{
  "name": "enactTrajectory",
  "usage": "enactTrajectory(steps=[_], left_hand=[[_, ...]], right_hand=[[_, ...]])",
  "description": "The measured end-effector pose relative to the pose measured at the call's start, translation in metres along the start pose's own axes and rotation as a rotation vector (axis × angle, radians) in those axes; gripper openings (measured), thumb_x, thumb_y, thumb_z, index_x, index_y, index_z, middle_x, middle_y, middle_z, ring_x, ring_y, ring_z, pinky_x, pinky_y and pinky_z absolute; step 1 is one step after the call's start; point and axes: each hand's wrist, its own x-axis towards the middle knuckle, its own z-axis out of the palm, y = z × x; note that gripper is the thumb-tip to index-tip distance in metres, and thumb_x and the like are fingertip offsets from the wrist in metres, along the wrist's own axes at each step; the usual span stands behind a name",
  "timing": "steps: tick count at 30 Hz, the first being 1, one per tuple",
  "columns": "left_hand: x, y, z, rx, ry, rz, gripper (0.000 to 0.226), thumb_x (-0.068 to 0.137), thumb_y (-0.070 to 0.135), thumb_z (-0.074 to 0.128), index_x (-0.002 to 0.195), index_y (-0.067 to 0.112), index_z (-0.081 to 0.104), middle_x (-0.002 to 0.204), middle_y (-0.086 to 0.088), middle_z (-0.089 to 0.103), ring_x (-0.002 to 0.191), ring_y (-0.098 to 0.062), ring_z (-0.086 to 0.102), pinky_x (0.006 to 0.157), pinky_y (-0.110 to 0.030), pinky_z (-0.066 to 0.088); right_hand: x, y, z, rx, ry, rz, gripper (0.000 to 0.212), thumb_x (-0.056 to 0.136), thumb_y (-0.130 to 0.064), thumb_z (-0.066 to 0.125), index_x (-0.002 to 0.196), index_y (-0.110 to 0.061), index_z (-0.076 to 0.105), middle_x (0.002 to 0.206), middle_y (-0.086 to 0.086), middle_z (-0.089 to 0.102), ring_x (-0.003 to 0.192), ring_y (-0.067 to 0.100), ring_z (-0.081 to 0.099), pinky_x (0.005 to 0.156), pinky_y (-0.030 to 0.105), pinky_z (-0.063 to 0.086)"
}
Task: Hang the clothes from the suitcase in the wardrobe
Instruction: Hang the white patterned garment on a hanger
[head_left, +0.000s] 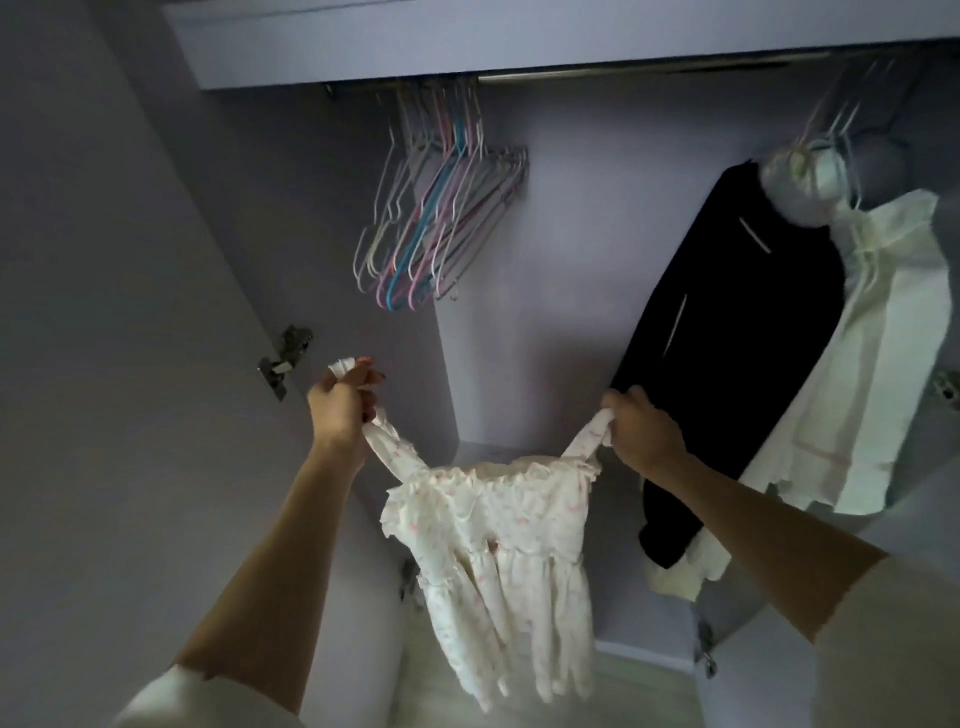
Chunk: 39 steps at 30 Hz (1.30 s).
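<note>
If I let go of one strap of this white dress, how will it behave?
Probably floppy: the dress sags in soft folds between the left hand and right hand. Likely light, since thin straps carry it. It would swing sideways.

A rail (597, 77) runs across the top of the frame under the wardrobe's shelf (467, 47). Empty hangers (431, 223) hang bunched at its upper left; at upper right hang a black garment (727, 332) and, beside it, a white one (893, 364).
</note>
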Motion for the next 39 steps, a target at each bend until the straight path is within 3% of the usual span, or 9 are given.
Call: enactTrajectory(steps=[4,7,11,14,18,22,29,35,39], left_hand=[[0.013,0.017,0.001,0.065,-0.083,0.008,0.019,0.091,0.004,0.048,0.081,0.011,0.064,0.067,-0.002,0.06,0.049,-0.009,0.041,0.042,-0.015,0.031],[0.021,0.039,0.003,0.106,-0.171,0.049,0.02,0.092,0.007,0.05,0.078,0.011,0.064,0.058,0.004,0.065,0.051,-0.009,0.047,0.048,-0.018,0.036],[0.024,0.064,0.013,0.111,-0.258,0.063,0.012,0.09,0.004,0.055,0.081,0.003,0.062,0.066,-0.006,0.061,0.058,-0.017,0.05,0.051,-0.019,0.043],[0.024,0.075,0.021,0.151,-0.385,0.074,0.012,0.088,-0.003,0.056,0.083,0.007,0.061,0.067,-0.004,0.061,0.062,-0.017,0.05,0.05,-0.018,0.041],[0.028,0.072,0.029,0.37,-0.53,0.143,0.029,0.086,-0.001,0.059,0.11,0.017,0.057,0.115,-0.002,0.059,0.106,-0.015,0.056,0.083,-0.022,0.048],[0.026,0.069,0.043,0.483,-0.749,0.151,0.005,0.088,0.011,0.061,0.091,0.015,0.061,0.077,0.006,0.063,0.069,-0.004,0.058,0.064,-0.017,0.048],[0.054,0.073,0.034,0.272,-0.333,0.212,0.023,0.09,0.008,0.057,0.067,0.01,0.061,0.035,0.009,0.046,0.031,0.001,0.036,0.036,-0.011,0.03],[0.06,0.06,0.017,0.38,-0.361,0.217,0.026,0.089,0.006,0.057,0.065,0.013,0.058,0.036,0.013,0.049,0.035,0.003,0.041,0.043,-0.01,0.036],[0.067,0.064,0.009,0.389,-0.339,0.198,0.026,0.09,0.007,0.057,0.064,0.012,0.056,0.035,0.014,0.048,0.035,0.004,0.043,0.042,-0.008,0.035]], right_hand=[[0.03,-0.03,-0.016,0.421,0.136,-0.069,0.027,0.085,0.002,0.042,0.105,-0.007,0.058,0.101,0.02,0.063,0.095,0.04,0.06,0.081,0.044,0.049],[0.046,-0.061,-0.043,0.729,0.177,-0.173,0.03,0.079,0.012,0.039,0.092,-0.006,0.059,0.082,-0.001,0.062,0.086,0.028,0.06,0.08,0.043,0.053],[0.058,-0.103,-0.08,1.027,0.09,-0.229,0.038,0.087,0.016,0.032,0.077,-0.016,0.051,0.094,0.012,0.057,0.077,0.019,0.06,0.067,0.033,0.056],[0.063,-0.128,-0.104,1.006,0.111,-0.344,0.032,0.085,0.016,0.036,0.084,-0.011,0.053,0.085,0.006,0.059,0.062,-0.004,0.054,0.059,0.012,0.044],[0.066,-0.152,-0.12,0.942,0.013,-0.508,0.036,0.081,0.02,0.033,0.085,-0.012,0.051,0.075,-0.006,0.054,0.054,-0.009,0.049,0.055,0.007,0.035],[0.077,-0.166,-0.124,0.898,0.0,-0.565,0.037,0.083,0.02,0.036,0.093,-0.012,0.051,0.084,-0.011,0.056,0.072,-0.018,0.055,0.068,0.002,0.041],[0.098,-0.142,-0.11,0.926,-0.084,-0.323,0.032,0.087,0.012,0.035,0.098,-0.011,0.054,0.097,0.008,0.064,0.074,0.01,0.059,0.066,0.018,0.043],[0.14,-0.165,-0.08,1.231,-0.079,0.09,0.036,0.095,-0.002,0.038,0.131,-0.006,0.044,0.12,0.009,0.054,0.096,0.019,0.05,0.063,0.022,0.043],[0.161,-0.194,-0.073,1.342,-0.182,0.233,0.015,0.096,-0.01,0.039,0.09,-0.014,0.052,0.086,0.003,0.055,0.067,0.014,0.047,0.054,0.022,0.037]])
